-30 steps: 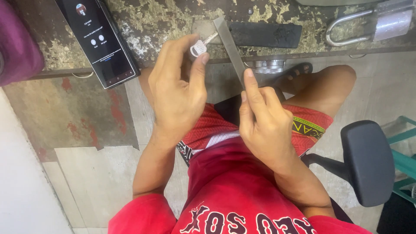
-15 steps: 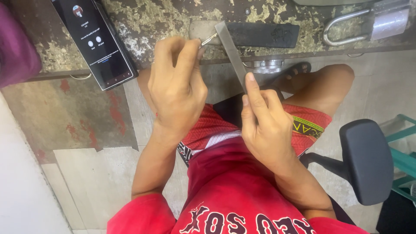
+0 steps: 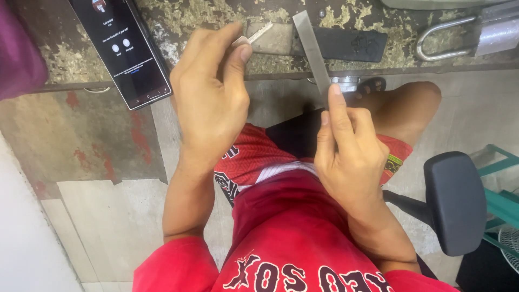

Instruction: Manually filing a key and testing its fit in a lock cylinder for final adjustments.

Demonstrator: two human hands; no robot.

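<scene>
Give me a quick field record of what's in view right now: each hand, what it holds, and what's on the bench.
left hand: pinches a small metal key between thumb and fingers, raised over the bench edge
right hand: grips a flat metal file, index finger laid along it, file angled up toward the key
contact: file and key apart
bench: worn, flaking paint
on bench: phone with lit screen at left; dark flat block; padlock at right
beside person: black chair

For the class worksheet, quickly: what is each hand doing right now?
Left hand: closed, pinching a small silver metal key between thumb and fingers.
Right hand: closed on a long flat grey metal file, forefinger laid along it.
</scene>
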